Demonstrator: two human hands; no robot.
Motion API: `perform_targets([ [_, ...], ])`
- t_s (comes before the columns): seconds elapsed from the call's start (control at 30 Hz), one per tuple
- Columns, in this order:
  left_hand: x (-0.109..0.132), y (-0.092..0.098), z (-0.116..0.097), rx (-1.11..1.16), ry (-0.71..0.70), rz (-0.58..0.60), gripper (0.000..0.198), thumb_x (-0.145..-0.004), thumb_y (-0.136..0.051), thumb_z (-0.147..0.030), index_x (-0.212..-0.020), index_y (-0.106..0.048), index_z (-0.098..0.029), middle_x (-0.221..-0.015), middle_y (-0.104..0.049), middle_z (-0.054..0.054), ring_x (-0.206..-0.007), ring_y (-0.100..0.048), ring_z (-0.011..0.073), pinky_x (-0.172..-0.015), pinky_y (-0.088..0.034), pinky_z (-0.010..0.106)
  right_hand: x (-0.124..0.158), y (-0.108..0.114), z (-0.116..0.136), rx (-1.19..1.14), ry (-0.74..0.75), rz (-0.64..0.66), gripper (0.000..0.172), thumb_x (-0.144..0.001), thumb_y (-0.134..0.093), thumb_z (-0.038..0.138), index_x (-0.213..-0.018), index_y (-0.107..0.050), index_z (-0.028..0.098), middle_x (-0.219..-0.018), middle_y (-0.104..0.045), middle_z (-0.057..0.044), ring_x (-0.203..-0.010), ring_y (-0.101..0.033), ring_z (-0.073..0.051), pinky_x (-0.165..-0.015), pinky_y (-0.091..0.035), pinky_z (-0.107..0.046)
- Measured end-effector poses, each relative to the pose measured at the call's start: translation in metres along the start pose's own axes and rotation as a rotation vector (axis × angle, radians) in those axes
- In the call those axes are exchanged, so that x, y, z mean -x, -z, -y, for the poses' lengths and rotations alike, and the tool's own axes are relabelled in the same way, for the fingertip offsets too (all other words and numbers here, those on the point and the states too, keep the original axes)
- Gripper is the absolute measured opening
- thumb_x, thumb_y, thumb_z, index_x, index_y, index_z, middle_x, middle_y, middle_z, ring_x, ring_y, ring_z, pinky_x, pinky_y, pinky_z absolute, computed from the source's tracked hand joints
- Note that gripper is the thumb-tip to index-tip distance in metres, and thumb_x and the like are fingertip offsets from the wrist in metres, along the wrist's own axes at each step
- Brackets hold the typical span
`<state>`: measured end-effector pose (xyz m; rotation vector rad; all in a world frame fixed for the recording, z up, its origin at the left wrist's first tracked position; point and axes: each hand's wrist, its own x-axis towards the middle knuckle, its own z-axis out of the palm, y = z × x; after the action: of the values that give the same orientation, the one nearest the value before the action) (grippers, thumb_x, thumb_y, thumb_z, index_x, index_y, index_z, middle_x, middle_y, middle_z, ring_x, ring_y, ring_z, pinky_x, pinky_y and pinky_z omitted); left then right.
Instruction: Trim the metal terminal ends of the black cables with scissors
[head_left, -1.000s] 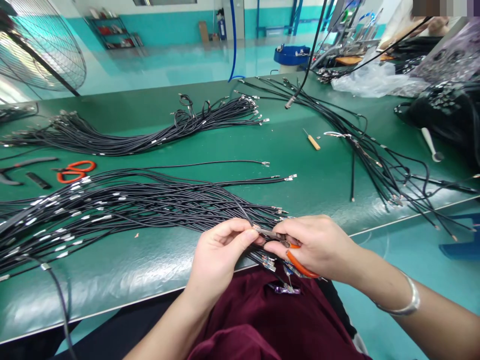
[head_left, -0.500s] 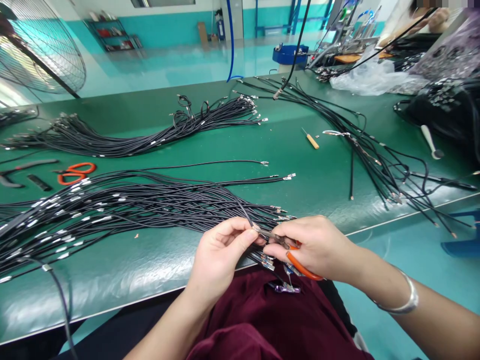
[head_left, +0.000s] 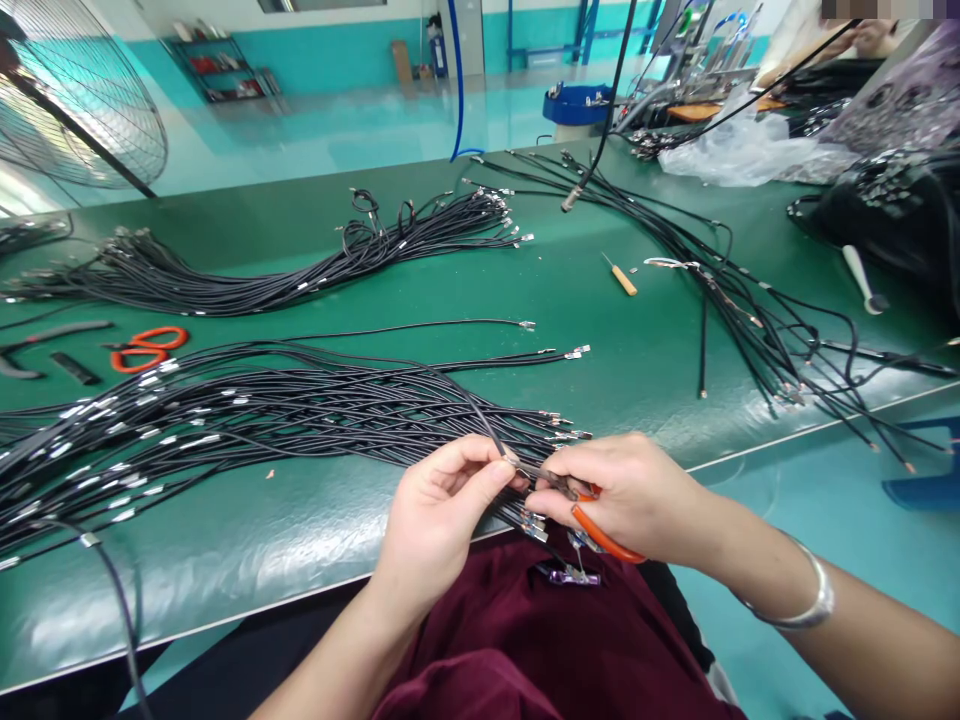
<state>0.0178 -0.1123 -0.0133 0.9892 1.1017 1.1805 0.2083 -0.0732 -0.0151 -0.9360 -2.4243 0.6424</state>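
My left hand pinches the end of a thin black cable at the near edge of the green table. Right beside it, my right hand is closed round orange-handled pliers, whose jaws meet the cable's metal terminal between the two hands. A large bundle of black cables with metal terminals lies just behind my hands, its ends pointing right. Some terminals hang over the table edge below my fingers.
A second cable bundle lies further back, a third spread at the right. Orange scissors sit at the left, a small wooden-handled tool mid-table. A fan stands far left. Another person's hands work at the far right.
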Motion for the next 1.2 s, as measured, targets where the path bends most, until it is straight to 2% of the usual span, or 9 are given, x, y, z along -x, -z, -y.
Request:
perform_targets([
  [0.2,0.002,-0.002,-0.002,-0.024,-0.005,-0.007,0.006,-0.082,-0.066,-0.020,-0.077,-0.068,-0.019,-0.073,-0.066,-0.002,-0.071,-0.062,0.0097,-0.071,-0.049,0.018,0.002,0.000,0.000,0.002,0.009,-0.003,0.031,-0.090,-0.057,0.038,-0.069,-0.063,0.016,-0.055,-0.057,0.002,-0.049,-0.048,-0.009,-0.050,-0.032,-0.023],
  [0.4,0.000,-0.005,-0.003,0.004,0.012,-0.016,0.004,-0.080,-0.068,-0.020,-0.076,-0.068,-0.018,-0.073,-0.067,-0.001,-0.071,-0.063,0.0116,-0.070,-0.050,0.020,0.003,0.001,0.004,-0.104,-0.074,0.030,0.026,-0.089,-0.058,0.036,-0.071,-0.063,0.017,-0.055,-0.054,0.004,-0.048,-0.042,-0.008,-0.050,-0.032,-0.021],
  [0.7,0.000,-0.005,-0.002,-0.049,-0.002,-0.052,0.005,-0.077,-0.070,-0.022,-0.075,-0.069,-0.017,-0.071,-0.067,0.001,-0.069,-0.062,0.0136,-0.069,-0.050,0.023,0.004,-0.001,-0.002,0.074,0.042,-0.055,0.033,-0.091,-0.054,0.036,-0.065,-0.058,0.017,-0.051,-0.047,0.004,-0.047,-0.039,-0.009,-0.048,-0.028,-0.023],
  [0.93,0.000,-0.006,0.000,-0.069,-0.002,-0.082,0.005,-0.077,-0.071,-0.021,-0.073,-0.068,-0.018,-0.071,-0.067,-0.001,-0.069,-0.061,0.0123,-0.070,-0.049,0.022,0.005,-0.003,-0.003,0.105,0.046,-0.075,0.035,-0.091,-0.053,0.036,-0.061,-0.055,0.017,-0.050,-0.045,0.004,-0.047,-0.038,-0.009,-0.048,-0.027,-0.024],
  [1.07,-0.002,-0.007,0.001,-0.020,0.037,-0.076,0.005,-0.076,-0.072,-0.020,-0.074,-0.068,-0.018,-0.071,-0.067,-0.001,-0.069,-0.061,0.0118,-0.070,-0.048,0.021,0.005,-0.007,-0.005,0.042,0.010,-0.075,0.038,-0.091,-0.053,0.037,-0.059,-0.054,0.017,-0.049,-0.042,0.005,-0.046,-0.034,-0.008,-0.047,-0.026,-0.024],
  [1.2,-0.007,-0.012,0.000,0.162,0.121,-0.058,0.010,-0.072,-0.075,-0.022,-0.073,-0.067,-0.016,-0.070,-0.066,0.000,-0.067,-0.060,0.0118,-0.069,-0.047,0.022,0.003,-0.009,-0.006,-0.140,-0.099,-0.077,0.040,-0.088,-0.057,0.038,-0.055,-0.050,0.017,-0.049,-0.039,0.006,-0.046,-0.031,-0.007,-0.045,-0.026,-0.022],
])
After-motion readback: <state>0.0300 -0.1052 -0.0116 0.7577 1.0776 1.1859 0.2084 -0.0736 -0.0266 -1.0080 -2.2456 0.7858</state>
